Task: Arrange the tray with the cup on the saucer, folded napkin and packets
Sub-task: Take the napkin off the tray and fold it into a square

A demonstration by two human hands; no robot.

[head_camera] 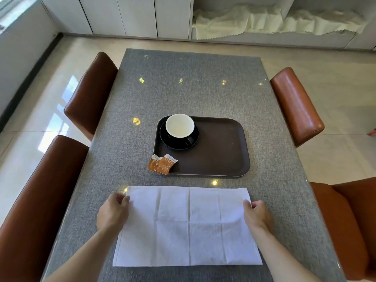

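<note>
Napkin (188, 226) flat on table, unfolded; left hand (113, 213) and right hand (257, 215) pinch its side edges. Cup (179, 125) on saucer (173, 142) on tray (219, 151): done. Packets (161, 164) half off tray.

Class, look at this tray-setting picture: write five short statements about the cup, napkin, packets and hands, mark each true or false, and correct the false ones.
1. The cup stands on the black saucer on the tray. True.
2. The white napkin lies on the tray. False: it lies spread on the table, nearer the person than the tray.
3. The left hand and right hand hold opposite side edges of the napkin. True.
4. The orange packets lie inside the cup. False: they lie at the tray's near left corner, overlapping its rim.
5. The cup holds dark coffee. False: its inside looks white and empty.
</note>
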